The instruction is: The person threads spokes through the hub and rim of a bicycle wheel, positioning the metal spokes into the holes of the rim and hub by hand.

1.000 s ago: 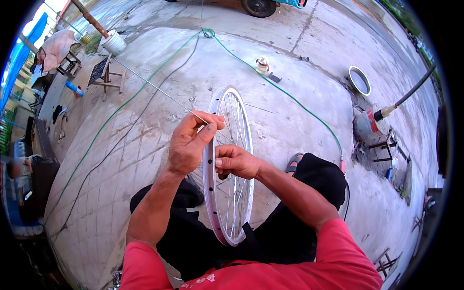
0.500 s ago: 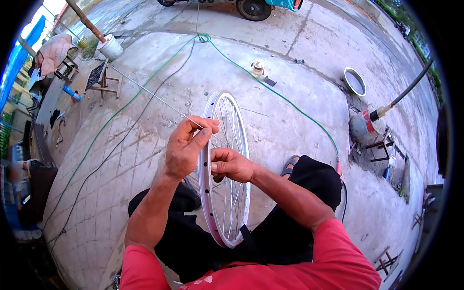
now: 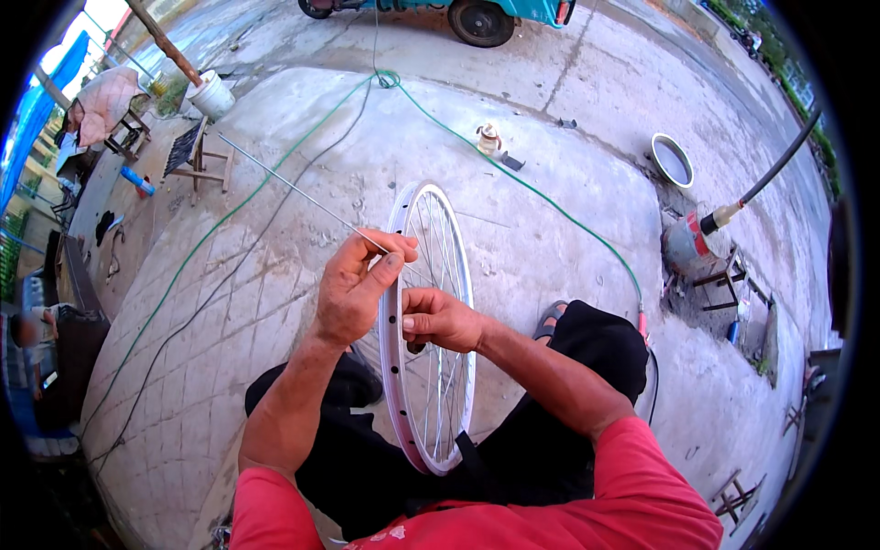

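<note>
A silver bicycle wheel (image 3: 390, 385) without a tyre stands upright between my knees, its rim edge with dark holes facing left and thin spokes running inside. My left hand (image 3: 353, 284) is at the rim's upper left, thumb and fingers pinched on a long thin metal rod (image 3: 293, 188) that points up and to the left. My right hand (image 3: 445, 319) reaches in from the right, its fingers closed on the wheel at the inner side of the rim, among the spokes. Its fingertips are partly hidden, so a small part between them cannot be made out.
A green hose (image 3: 550, 202) and a dark cable (image 3: 266, 220) cross the concrete. Ahead lie a jug-like container (image 3: 489, 139) and a round metal ring (image 3: 673, 160). At right stands a bucket (image 3: 689, 243); at left, a small folding stool (image 3: 194, 156). A blue three-wheeler (image 3: 513, 11) is beyond.
The wheel, both hands and the rod have shifted very slightly down in the picture. The rod's far end sits a little lower, and both grips look the same.
</note>
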A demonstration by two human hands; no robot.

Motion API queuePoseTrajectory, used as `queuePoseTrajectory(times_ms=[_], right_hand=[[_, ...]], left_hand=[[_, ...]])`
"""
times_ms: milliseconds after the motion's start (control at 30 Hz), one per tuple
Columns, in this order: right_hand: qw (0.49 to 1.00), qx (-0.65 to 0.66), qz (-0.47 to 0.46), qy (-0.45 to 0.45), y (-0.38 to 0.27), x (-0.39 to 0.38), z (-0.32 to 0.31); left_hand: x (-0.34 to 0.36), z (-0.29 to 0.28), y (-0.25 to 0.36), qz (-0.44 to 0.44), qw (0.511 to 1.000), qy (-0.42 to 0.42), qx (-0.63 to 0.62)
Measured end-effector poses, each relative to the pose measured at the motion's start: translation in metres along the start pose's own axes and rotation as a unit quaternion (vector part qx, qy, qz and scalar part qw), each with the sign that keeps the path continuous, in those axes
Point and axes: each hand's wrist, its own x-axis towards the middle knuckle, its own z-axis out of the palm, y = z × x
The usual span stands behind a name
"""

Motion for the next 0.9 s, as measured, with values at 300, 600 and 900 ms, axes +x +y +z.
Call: queuePoseTrajectory(times_ms=[300,600,900], right_hand=[[0.999,0.018,0.024,-0.032,0.001,0.001,-0.010],[1.000,-0.017,-0.001,0.010,0.000,0.000,-0.004],[0.990,-0.090,0.032,0.099,-0.010,-0.012,-0.003]], left_hand=[[0.000,-0.003,-0.004,0.014,1.000,-0.005,0.001],[0.003,-0.002,-0.005,0.016,1.000,0.002,0.016],[-0.001,-0.008,0.000,-0.006,1.000,0.011,0.001]])
